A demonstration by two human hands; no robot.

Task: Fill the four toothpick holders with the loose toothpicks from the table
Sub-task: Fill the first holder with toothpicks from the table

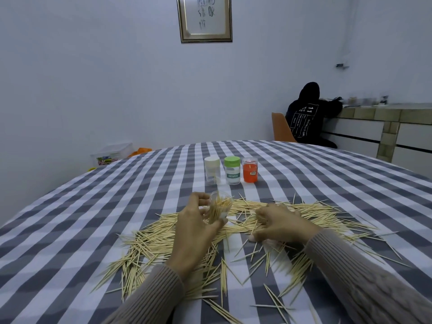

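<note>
So, progress check: the left hand (195, 226) has its fingers curled round a small clear plastic toothpick holder (219, 208), lifted off the table and tipped a bit, with its lid off and a decent bunch of pale wooden sticks already in it. Looks about half to mostly full, though I can't say for sure with the fingers covering part of it. The right hand (279, 226) is down on the grey-and-white checked tablecloth (93, 206), fingers bent and raking into the pile of loose wooden toothpicks (168, 239). It seems to be pinching a few, but I honestly can't tell whether it's got hold of any or is just scraping them together.

Three more holders stand in a row further back, close beside each other: a clear jar with a white cap (212, 170), a clear jar with a green cap and a "TOOTHPICK" label (232, 170), and an orange-tinted clear jar (250, 170). The white-capped one only shows a few sticks inside. I can't read how full the other two are.

My guess is we're early on. One holder is partway filled, and a big heap of toothpicks is spread all around both hands and towards the near edge. Lots left to scoop, plus at least one more jar to fill.
</note>
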